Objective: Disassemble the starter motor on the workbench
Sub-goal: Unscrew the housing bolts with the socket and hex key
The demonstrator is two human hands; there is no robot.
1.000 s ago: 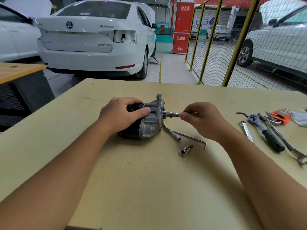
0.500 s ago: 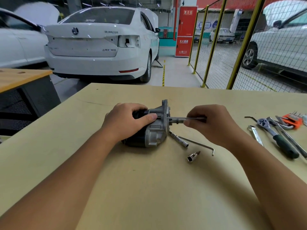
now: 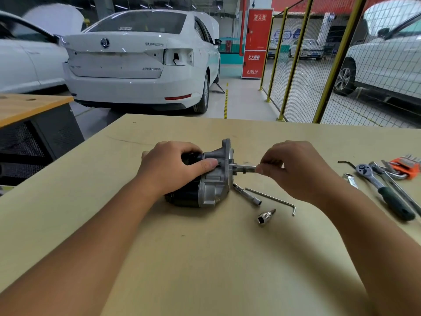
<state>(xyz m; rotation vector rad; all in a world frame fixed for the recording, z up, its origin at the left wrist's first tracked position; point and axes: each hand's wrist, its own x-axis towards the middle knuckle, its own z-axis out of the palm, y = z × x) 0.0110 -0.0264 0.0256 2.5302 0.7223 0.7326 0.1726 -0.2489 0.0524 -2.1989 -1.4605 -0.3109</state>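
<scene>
Pale plywood makes up the workbench [image 3: 205,258] that fills most of what I see, and both of my forearms reach out across it. Beyond my hands, off the far edge, a white sedan [image 3: 141,62] is parked tail-on, with a red cabinet [image 3: 256,42] and a yellow-framed mesh fence [image 3: 296,60] further right.

Between my hands lies the starter motor [image 3: 205,179], on its side on the bench, its dark cylindrical body under my left palm and its grey cast housing with the flange facing my right hand. My left hand [image 3: 173,167] is curled over the top of the motor, thumb pressed along the housing, holding it down. My right hand [image 3: 296,169] is bunched with its fingertips [image 3: 262,168] pinching a slim metal rod-like tool [image 3: 245,167] that runs level from the flange to those fingers; I cannot tell what its tip engages.

Well to the right of my right hand is a loose cluster of tools: a ratchet wrench [image 3: 385,192] with a dark green handle, a flat spanner [image 3: 350,180] beside it, and an orange holder of hex keys [image 3: 406,165] at the far edge.

Just below my right hand, near the motor's flange, lie a long L-shaped hex key [image 3: 273,198] and a short extension bar [image 3: 247,194], side by side and almost touching at their upper ends. Nearest to me of all, a small chrome socket bit [image 3: 265,216] lies apart from both.
</scene>
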